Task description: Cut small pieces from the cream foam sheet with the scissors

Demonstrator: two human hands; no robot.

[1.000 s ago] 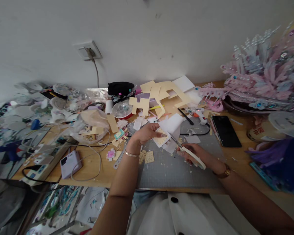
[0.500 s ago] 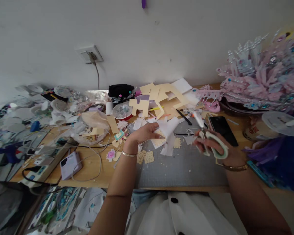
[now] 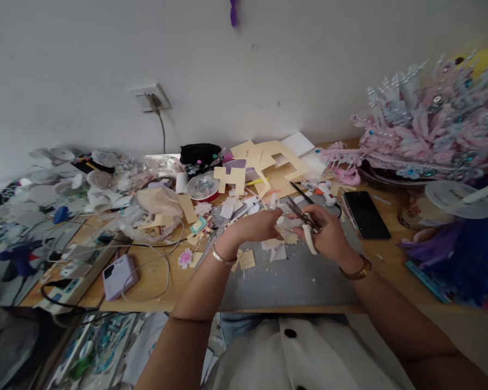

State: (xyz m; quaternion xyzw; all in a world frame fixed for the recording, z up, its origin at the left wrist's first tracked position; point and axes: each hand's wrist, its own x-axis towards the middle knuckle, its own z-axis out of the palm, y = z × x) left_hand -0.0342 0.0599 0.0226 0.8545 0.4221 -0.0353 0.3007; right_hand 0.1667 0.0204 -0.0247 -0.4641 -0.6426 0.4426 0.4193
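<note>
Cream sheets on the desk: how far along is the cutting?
Apparently partway: cut-out cream sheets lie by the wall, patterned pieces on the gray mat. The right hand holds scissors beside the left hand, whose grip is unclear. Uncut sheet areas may be left to do; the amount is unclear.

reddish characters on the drink cup [image 3: 428, 212], too blurred to read

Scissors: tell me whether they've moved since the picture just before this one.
Yes: judged against the black smartphone, the scissors have moved left, away from it, and are now close to the left hand.
</note>
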